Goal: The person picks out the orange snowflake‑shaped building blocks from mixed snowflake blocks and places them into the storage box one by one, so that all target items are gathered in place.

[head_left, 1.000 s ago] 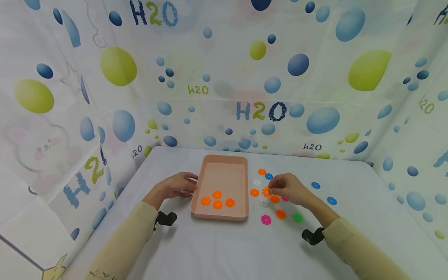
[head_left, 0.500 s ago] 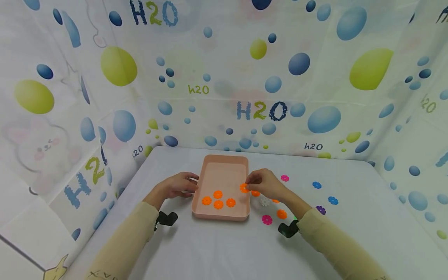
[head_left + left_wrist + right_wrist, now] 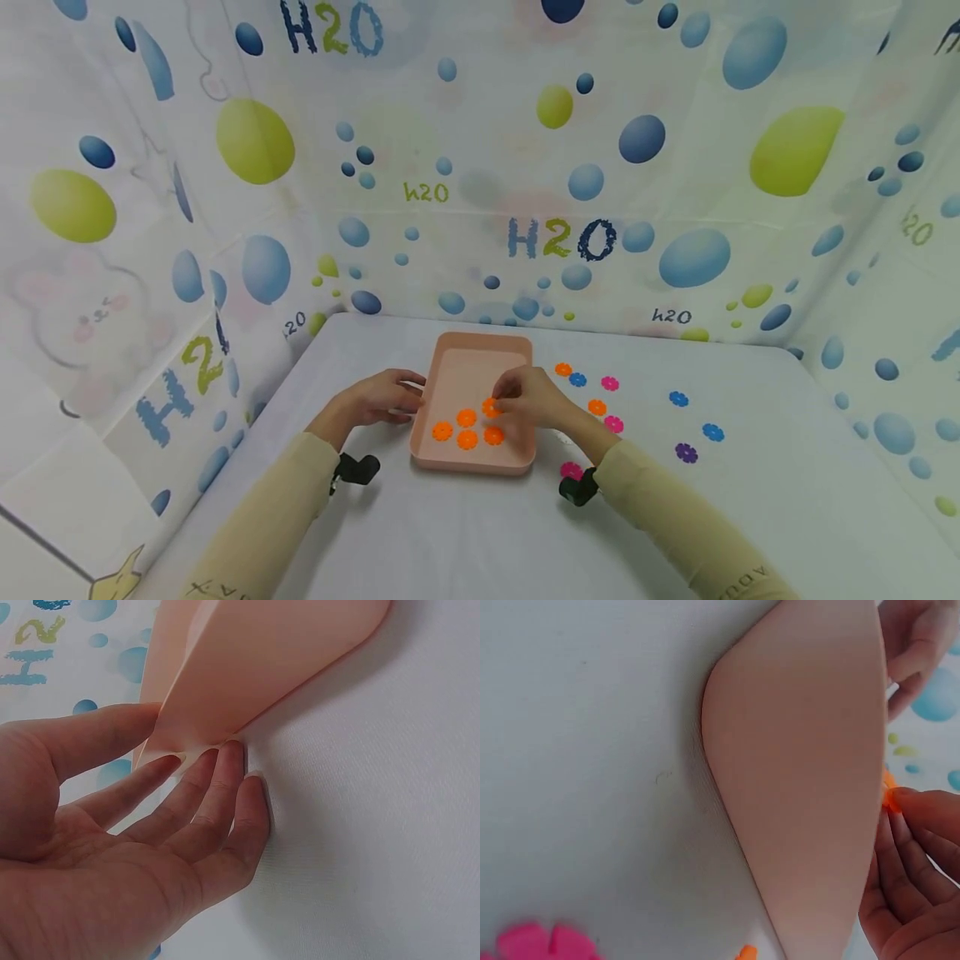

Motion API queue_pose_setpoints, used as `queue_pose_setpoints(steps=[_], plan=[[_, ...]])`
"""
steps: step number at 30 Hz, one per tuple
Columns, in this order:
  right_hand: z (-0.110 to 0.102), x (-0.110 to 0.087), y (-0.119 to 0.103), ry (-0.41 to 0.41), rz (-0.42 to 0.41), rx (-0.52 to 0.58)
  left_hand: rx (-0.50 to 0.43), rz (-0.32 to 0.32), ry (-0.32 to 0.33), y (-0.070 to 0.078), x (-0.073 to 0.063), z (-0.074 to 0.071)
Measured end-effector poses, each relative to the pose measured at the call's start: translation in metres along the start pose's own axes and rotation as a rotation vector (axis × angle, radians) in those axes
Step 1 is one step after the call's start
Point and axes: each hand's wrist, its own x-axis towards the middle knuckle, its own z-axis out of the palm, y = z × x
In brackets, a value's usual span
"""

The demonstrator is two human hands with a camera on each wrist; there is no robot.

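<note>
The right hand (image 3: 536, 400) has an orange flower-shaped piece (image 3: 491, 407) pinched between thumb and fingertips, over the right side of the tray (image 3: 480, 367). The tray stands left of the bench's middle, nearer its far edge than the near one, and four other orange pieces (image 3: 467, 417) lie flat in its near half. The likeliest slip, I judge, is at the release: the held piece is thin, only a little of it is gripped, and it hangs just beyond two of those four, so an uneven letting-go could drop it overlapping a neighbour or knock one aside. The right forearm reaches across the tray's right wall, so a low pull back could catch that wall and shove the tray towards the bench's left edge. Against this the left hand (image 3: 382, 396) gives only light support: its fingers are apart, the tips resting at the left wall rather than wrapped round it; a firm push there, or a lift under the rim, might slide or tilt the tray and shift the pieces in it. Between the tray and the bench's right edge lie the loose pieces (image 3: 610, 383), some hidden by the arm. The dark wrist camera (image 3: 577, 487) partly covers a pink piece (image 3: 570, 468) near the tray's near right corner, and if it or the sleeve (image 3: 652, 508) dips, that piece could be dragged off towards the bench's near edge.
</note>
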Motion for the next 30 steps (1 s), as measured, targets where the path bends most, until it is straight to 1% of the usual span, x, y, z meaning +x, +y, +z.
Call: queue_pose_setpoints(steps=[4, 8, 12, 18, 24, 30], plan=[[0.007, 0.005, 0.000, 0.003, 0.036, -0.018, -0.002, 0.001, -0.002, -0.001, -0.001, 0.001], [0.011, 0.010, 0.000, -0.012, 0.060, -0.042, 0.000, 0.004, -0.008, -0.001, -0.003, 0.001], [0.014, 0.012, 0.003, -0.022, 0.071, -0.102, 0.000, 0.001, -0.006, -0.001, -0.002, 0.001], [0.018, 0.016, 0.008, -0.011, 0.084, -0.172, -0.002, -0.002, 0.001, -0.001, 0.001, -0.001], [0.022, 0.016, 0.008, -0.025, 0.128, -0.209, 0.000, -0.008, 0.007, -0.001, 0.001, -0.001], [0.021, 0.015, 0.004, -0.031, 0.147, -0.242, -0.001, -0.009, 0.011, -0.001, 0.002, 0.000]])
